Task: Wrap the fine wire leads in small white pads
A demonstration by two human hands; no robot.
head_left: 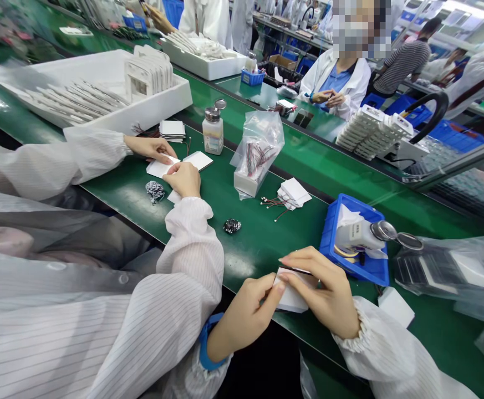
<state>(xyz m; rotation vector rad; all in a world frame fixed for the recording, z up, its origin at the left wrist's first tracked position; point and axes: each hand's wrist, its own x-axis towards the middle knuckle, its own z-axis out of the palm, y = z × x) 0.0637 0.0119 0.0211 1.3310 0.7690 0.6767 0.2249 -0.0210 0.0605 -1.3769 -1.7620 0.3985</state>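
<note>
At the table's front edge I have a white, flat rectangular pack (295,296) with a black strip along its far edge. My left hand (245,310), wearing a blue wristband (209,343), pinches its left end between thumb and fingers. My right hand (322,288) grips it from the right, thumb on top and fingers along the far side. Beyond my hands lie several white flat packs (294,193) with thin red and black wires. A small crumpled black-and-silver ball (232,225) rests to the left of them.
Right of me stand a blue basket (329,227) holding a dispenser bottle (356,237), and clear plastic bags (453,271). On the left, a co-worker's hands (183,178) handle white pieces. Further back are a wire-filled bag (258,149), another bottle (213,133) and a white tray (179,97).
</note>
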